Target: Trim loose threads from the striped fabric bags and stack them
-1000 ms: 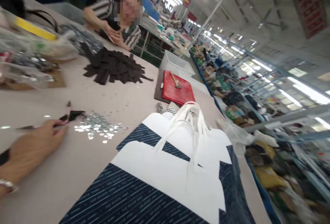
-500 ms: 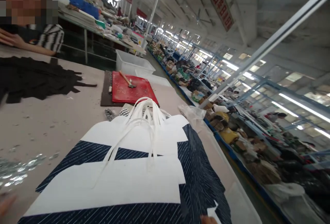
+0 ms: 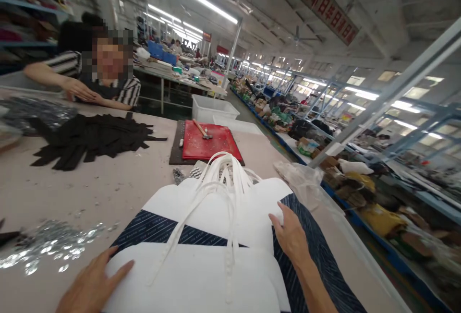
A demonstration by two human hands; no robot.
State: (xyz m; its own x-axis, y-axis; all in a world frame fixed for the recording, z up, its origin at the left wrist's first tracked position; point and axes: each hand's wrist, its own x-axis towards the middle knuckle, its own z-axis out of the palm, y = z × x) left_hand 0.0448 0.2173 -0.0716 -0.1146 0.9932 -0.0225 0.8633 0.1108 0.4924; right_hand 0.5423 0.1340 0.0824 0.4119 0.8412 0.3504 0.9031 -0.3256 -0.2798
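A pile of white panels with thin white strap handles (image 3: pixel 219 178) lies before me, over dark blue striped fabric (image 3: pixel 153 225). At the near left, my left hand (image 3: pixel 91 277) rests at the rim of the front white panel (image 3: pixel 194 274), thumb on top and fingers apart. My right hand (image 3: pixel 291 234) reaches over the right side of the stack, by the corner of the rear white panel (image 3: pixel 259 195). Its thumb and forefinger are spread, with nothing visible between them. Both hands look open.
Shiny metal discs (image 3: pixel 59 241) are scattered at left, below a heap of black strips (image 3: pixel 93 135). A hammer (image 3: pixel 202 129) lies on a red pad (image 3: pixel 216 142). Across the table sits a co-worker (image 3: pixel 122 93). Clear plastic (image 3: pixel 300 178) lies near the right edge.
My view has swung left, bringing the co-worker into fuller sight. Both hands have come from the lower frame edges onto the pile, and the front white panel sits differently.
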